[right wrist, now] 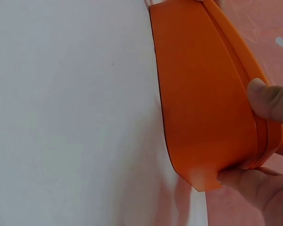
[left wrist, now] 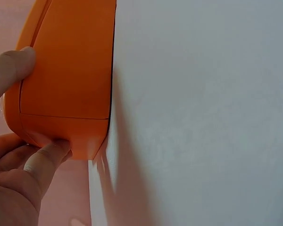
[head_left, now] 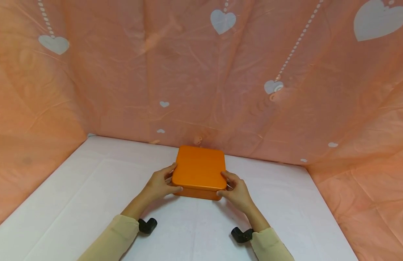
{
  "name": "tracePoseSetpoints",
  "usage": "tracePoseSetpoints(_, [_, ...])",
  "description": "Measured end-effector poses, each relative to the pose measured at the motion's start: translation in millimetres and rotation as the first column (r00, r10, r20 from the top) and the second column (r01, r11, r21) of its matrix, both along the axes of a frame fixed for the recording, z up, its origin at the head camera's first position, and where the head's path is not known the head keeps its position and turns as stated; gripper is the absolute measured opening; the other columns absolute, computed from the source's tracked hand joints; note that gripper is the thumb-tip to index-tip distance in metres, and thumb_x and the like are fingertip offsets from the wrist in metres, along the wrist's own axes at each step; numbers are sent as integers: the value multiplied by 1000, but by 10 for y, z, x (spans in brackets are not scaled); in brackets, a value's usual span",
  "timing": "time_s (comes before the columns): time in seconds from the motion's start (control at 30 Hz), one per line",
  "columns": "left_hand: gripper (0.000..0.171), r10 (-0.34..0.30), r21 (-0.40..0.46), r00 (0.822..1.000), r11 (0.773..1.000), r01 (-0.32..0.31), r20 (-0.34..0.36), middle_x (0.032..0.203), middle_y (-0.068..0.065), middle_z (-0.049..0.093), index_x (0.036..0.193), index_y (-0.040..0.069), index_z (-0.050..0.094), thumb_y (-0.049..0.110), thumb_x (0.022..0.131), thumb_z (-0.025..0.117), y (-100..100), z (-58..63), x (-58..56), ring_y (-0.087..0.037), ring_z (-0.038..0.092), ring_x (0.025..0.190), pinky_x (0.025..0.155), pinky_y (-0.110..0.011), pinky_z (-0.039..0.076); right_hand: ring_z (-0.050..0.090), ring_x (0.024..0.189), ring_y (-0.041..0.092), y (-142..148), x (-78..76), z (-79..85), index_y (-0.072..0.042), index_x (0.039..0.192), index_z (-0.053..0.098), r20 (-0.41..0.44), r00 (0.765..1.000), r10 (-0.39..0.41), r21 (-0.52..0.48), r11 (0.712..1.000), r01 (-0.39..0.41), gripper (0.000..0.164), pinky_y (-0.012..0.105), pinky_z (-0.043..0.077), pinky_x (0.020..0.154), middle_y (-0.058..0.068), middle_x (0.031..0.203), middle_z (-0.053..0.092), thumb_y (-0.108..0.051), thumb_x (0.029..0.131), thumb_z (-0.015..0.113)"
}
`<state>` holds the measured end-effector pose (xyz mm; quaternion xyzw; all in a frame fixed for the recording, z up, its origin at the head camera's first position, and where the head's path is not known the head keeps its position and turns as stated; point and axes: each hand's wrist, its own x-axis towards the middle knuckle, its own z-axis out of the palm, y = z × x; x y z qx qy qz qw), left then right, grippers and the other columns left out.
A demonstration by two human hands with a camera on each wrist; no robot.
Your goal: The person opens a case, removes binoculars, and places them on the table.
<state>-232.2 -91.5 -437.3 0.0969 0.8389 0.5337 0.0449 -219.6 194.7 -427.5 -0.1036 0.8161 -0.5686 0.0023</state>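
Note:
An orange rectangular box [head_left: 199, 166] with rounded corners and a fitted lid lies flat on the white table, its lid on. My left hand [head_left: 159, 184] grips its left near corner, thumb on the front face by the lid seam and fingers along the side. At the right near corner my right hand [head_left: 236, 190] holds it the same way. In the left wrist view the left thumb [left wrist: 19, 66] presses close to the lid's edge. The right thumb [right wrist: 269, 100] lies across the lid seam in the right wrist view. What the box contains is hidden.
White cloth covers the table [head_left: 194, 232]. A pink-orange curtain [head_left: 188, 72] with white hearts hangs behind it and at both sides, close behind the box. Each wrist carries a black camera mount, one on the left [head_left: 147, 226] and one on the right [head_left: 242, 235].

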Motion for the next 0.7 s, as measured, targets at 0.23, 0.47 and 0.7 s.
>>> tracePoseSetpoints(0.23, [94, 2, 23, 1000, 1000, -3, 25, 156, -14, 32, 150, 6, 33, 11, 71, 85, -6, 42, 2, -35, 47, 133, 100, -37, 48, 49, 128, 43, -3, -12, 5, 7, 137, 48, -1, 1000, 1, -8, 1000, -1, 69, 47, 45, 101, 26, 147, 39, 11, 74, 74])
tracePoseSetpoints(0.47, [94, 16, 18, 999, 1000, -16, 35, 155, -14, 34, 150, 7, 32, 12, 72, 85, 8, 61, 3, -34, 49, 131, 100, -37, 48, 49, 128, 44, -3, -15, 26, 7, 138, 47, -17, 1000, -4, 8, 1000, 4, 69, 49, 45, 101, 26, 145, 41, 9, 74, 74])
tracePoseSetpoints(0.7, [93, 36, -98, 999, 994, -38, -19, 152, -13, 39, 149, 7, 36, 22, 72, 86, 7, 68, 19, -34, 51, 130, 106, -43, 44, 47, 131, 41, -10, 5, 39, 6, 137, 48, -15, 1000, -16, 15, 1000, 16, 69, 48, 46, 102, 25, 145, 42, 7, 74, 76])
